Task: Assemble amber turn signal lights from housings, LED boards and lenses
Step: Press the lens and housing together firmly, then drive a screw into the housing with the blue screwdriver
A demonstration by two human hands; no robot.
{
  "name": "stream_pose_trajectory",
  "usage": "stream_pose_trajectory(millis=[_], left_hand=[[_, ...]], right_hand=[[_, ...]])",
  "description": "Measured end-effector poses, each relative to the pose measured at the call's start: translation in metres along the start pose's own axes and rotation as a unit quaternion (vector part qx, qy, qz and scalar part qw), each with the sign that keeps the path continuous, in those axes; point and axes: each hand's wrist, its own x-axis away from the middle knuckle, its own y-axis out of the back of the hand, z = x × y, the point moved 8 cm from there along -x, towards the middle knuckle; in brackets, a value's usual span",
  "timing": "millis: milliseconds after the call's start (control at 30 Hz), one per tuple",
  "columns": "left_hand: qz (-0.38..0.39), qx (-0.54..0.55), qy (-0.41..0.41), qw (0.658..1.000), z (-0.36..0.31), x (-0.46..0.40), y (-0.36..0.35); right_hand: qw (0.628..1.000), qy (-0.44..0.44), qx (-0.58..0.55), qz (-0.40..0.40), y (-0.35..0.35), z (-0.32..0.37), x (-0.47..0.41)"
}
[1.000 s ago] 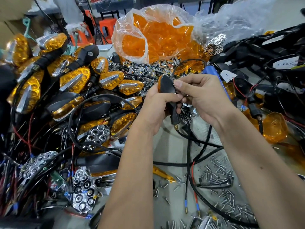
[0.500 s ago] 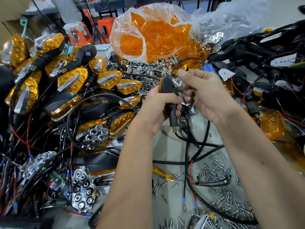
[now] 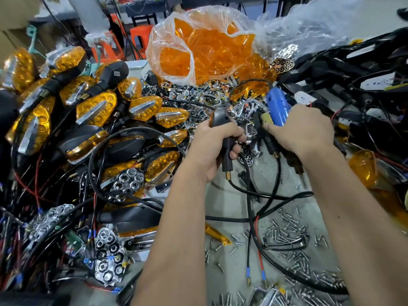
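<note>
No brand or writing could be read; a small white sticker on a black housing (image 3: 114,72) in the upper left of the frame was too blurred to make out, as were the white tags in the wire harnesses (image 3: 373,82) at the upper right.

At the centre of the frame the left hand (image 3: 212,149) was closed around a black turn signal housing (image 3: 218,119), its stalk and cable hanging below the fist. The right hand (image 3: 306,129), just to the right of it, rested on a blue electric screwdriver (image 3: 276,107); whether the grip was closed on the tool could not be told.

The grey desk (image 3: 234,257) showed bare only at lower centre, strewn with loose screws (image 3: 287,230). Finished amber lights (image 3: 97,109) were piled across the left side, chrome reflectors (image 3: 194,96) heaped at centre top, and behind them stood a clear bag of amber lenses (image 3: 205,49). At the top of the frame, orange plastic stools (image 3: 141,38) stood in the room.
</note>
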Motion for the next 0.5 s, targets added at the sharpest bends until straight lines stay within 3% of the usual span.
stream_pose_trajectory(millis=[100, 200, 333, 433, 500], left_hand=[[-0.018, -0.014, 0.005, 1.000, 0.002, -0.001, 0.001], [-0.041, -0.022, 0.009, 0.999, 0.002, -0.003, 0.006], [-0.073, -0.024, 0.017, 0.997, 0.002, -0.003, 0.011], [-0.090, -0.027, 0.016, 0.995, 0.001, -0.002, 0.013], [-0.094, -0.029, 0.016, 0.995, 0.000, -0.002, 0.014]], right_hand=[[0.997, 0.014, -0.067, 0.037, 0.001, -0.005, -0.005], [0.955, -0.042, -0.281, 0.086, 0.002, -0.020, -0.008], [0.759, -0.150, -0.612, 0.165, -0.004, -0.023, -0.005], [0.576, -0.134, -0.766, 0.251, 0.001, -0.001, 0.001], [0.490, -0.097, -0.817, 0.288, 0.008, 0.015, 0.006]])
